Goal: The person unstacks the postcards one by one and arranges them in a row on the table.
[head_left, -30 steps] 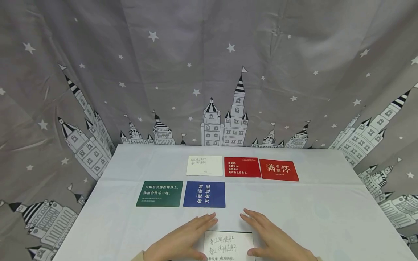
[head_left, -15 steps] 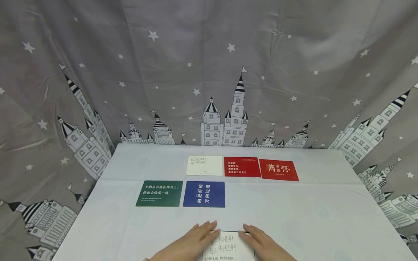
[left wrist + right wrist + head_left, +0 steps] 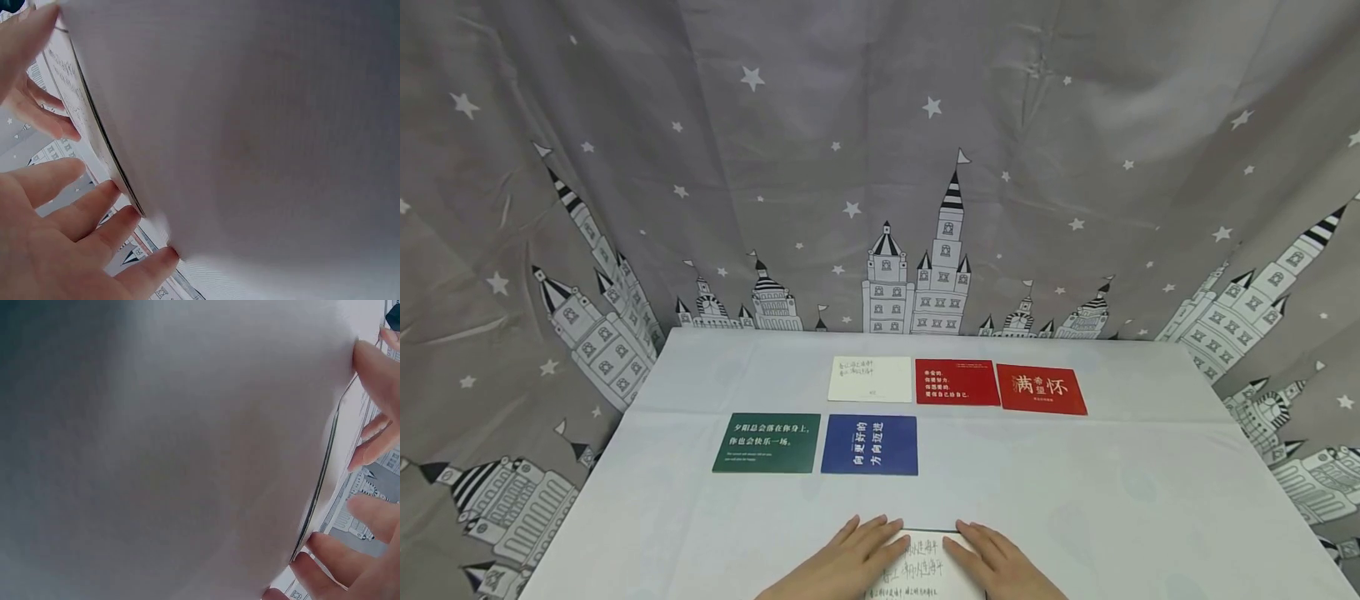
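A white postcard-sized card (image 3: 925,572) with handwritten lines lies at the front middle of the table, dark along its far edge. Its near part is cut off in the head view. My left hand (image 3: 846,560) lies along its left side, index finger extended over the face. Opposite, my right hand (image 3: 1006,567) rests along the right side, fingers also extended. Up close in the left wrist view, fingertips (image 3: 128,212) touch the card's thin dark-lined edge. The right wrist view shows fingertips (image 3: 306,562) at the other edge; whether there is more than one card cannot be told.
Flat beyond the hands lie a green card (image 3: 767,454) and a blue card (image 3: 870,446). Behind them stand in a row a white handwritten card (image 3: 880,385), a red card (image 3: 957,392) and another red card (image 3: 1042,398). A grey castle-print curtain (image 3: 775,167) hangs at the back.
Both hands have come down and inward from beside the handwritten card to touch its sides, with fingers over the face. The other cards have not moved.
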### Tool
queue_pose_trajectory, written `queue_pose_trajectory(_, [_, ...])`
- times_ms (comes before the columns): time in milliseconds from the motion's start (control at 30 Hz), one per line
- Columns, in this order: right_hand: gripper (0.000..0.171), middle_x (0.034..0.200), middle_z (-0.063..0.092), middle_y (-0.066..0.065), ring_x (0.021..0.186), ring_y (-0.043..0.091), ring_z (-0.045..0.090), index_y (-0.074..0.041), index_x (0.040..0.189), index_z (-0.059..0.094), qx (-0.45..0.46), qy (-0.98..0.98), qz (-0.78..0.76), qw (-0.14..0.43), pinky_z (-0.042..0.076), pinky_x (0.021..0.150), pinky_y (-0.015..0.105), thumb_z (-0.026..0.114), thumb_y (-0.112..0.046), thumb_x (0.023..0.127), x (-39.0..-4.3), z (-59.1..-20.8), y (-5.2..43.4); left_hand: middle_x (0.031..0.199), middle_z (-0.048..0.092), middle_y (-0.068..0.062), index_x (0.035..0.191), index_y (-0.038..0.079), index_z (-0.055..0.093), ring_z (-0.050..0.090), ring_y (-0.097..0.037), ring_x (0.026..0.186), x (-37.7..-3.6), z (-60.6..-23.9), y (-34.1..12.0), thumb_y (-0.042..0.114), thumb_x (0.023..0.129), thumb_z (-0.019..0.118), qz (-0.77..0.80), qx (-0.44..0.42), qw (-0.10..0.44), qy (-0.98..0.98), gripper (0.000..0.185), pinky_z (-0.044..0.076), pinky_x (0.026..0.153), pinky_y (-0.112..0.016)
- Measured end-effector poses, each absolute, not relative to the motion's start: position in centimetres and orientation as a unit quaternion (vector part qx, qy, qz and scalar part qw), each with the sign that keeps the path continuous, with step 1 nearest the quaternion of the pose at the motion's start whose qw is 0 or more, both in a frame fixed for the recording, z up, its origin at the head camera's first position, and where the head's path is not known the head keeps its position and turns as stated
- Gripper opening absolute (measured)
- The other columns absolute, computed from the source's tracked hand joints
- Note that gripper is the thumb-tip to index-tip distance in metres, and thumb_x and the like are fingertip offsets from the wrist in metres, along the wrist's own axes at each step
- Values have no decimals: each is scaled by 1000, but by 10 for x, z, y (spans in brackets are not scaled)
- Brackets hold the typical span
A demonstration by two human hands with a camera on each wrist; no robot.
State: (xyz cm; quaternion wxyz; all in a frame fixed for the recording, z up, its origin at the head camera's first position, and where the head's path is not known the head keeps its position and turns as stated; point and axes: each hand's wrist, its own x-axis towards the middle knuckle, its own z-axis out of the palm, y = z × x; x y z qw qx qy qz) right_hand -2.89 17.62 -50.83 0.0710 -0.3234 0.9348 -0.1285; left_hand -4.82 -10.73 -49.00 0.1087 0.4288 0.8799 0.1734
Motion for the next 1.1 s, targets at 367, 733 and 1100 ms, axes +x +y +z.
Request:
queue_pose_trajectory(367, [84, 141, 47, 4, 117, 25, 50, -17, 143, 45, -344, 928, -136, 45, 53, 87, 43, 43, -76, 82, -28, -506, 176, 151, 35, -6, 149, 11, 35, 34, -25, 136, -46, -489, -103, 75, 86, 36, 165, 424, 107, 884, 90, 30, 109, -49])
queue_pose_trajectory(733, [87, 144, 42, 0, 119, 26, 47, -25, 146, 39, -328, 930, -153, 67, 52, 87, 47, 46, -77, 77, -26, -504, 176, 145, 42, -6, 145, 8, 39, 42, -21, 129, -48, -492, -102, 70, 87, 43, 185, 443, 57, 875, 85, 41, 103, -36])
queue_pose_trajectory(1100, [88, 146, 40, -3, 122, 24, 46, -28, 148, 36, -306, 932, -172, 88, 51, 89, 47, 48, -78, 76, -23, -497, 174, 146, 40, -4, 146, 11, 39, 40, -21, 131, -50, -485, -106, 69, 84, 50, 217, 435, 77, 871, 86, 42, 102, -38])
